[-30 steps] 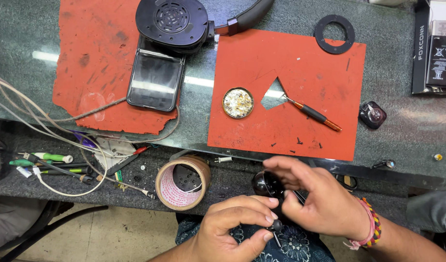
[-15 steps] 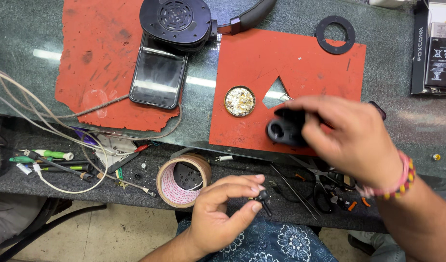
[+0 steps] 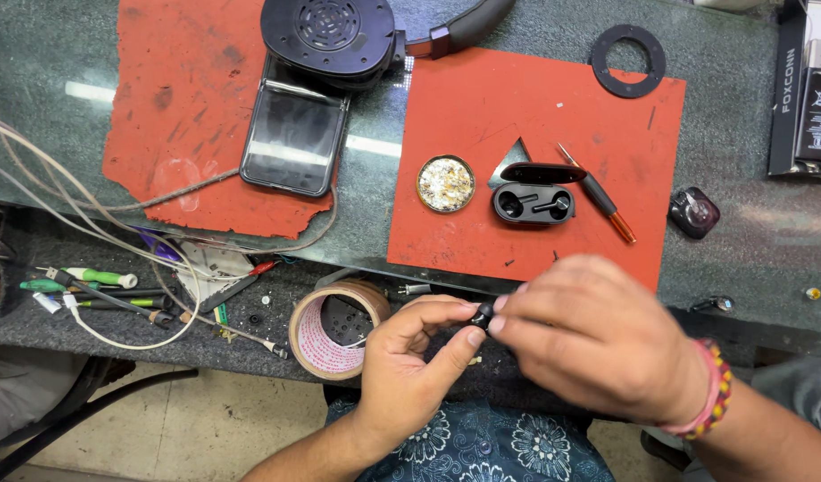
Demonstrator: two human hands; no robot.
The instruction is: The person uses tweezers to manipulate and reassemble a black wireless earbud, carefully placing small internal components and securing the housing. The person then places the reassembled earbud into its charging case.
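Fingers of the left hand are curling inward, thumb and forefinger pinching a small black earbud at the near edge of the tabletop. The right hand is meeting it from the other side, its fingertips closing narrow on the same rounded plastic piece, so both hands are gripping it between them just above the lap. A beaded wristband is circling the right wrist.

Just left of the hands, a roll of brown tape is lying flat on a dark, grainy ledge, near loose pale cables and green-handled tools.

Farther out, a red rubbery mat with a triangular cutout is covering the glossy greenish tabletop. On it, an open glossy black charging case is sitting with one earbud in its cradle, between a round tin of glittery bits and a slim orange-tipped screwdriver. A second, ragged-edged red mat is lying to the left, with a dark smartphone partly resting on it. At the far edge, a black headphone cup with a perforated face and a flat black ring are resting.
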